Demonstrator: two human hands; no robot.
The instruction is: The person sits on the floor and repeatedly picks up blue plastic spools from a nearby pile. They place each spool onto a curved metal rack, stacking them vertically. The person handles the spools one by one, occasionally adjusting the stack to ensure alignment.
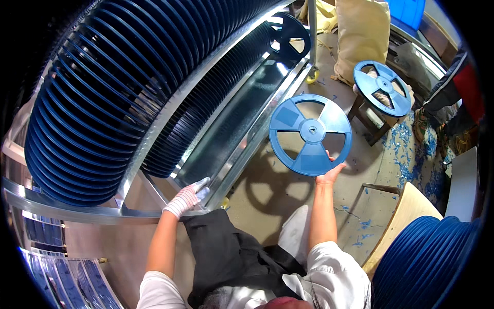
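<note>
My right hand [332, 173], bare, grips the lower rim of a round blue plastic reel [312, 130] and holds it up off the floor. The reel is seen flat-on, with a hub in the middle and three cut-out windows. My left hand [186, 200], in a pale striped glove with greyish fingertips, is at the near end of the metal rack [247, 147]. Its fingers are stretched out and hold nothing that I can see; whether they touch the rail is hard to tell. Many dark blue reels [98, 113] stand on edge in rows on the rack's upper and lower levels.
Another blue reel [383, 87] lies on a small wooden stool [368, 123] beyond mine. Behind it stands a beige sack [362, 38]. A stack of blue reels [427, 262] rests beside a wooden board [404, 216] at the lower right. Blue scraps [411, 149] litter the floor near another person's legs [447, 87].
</note>
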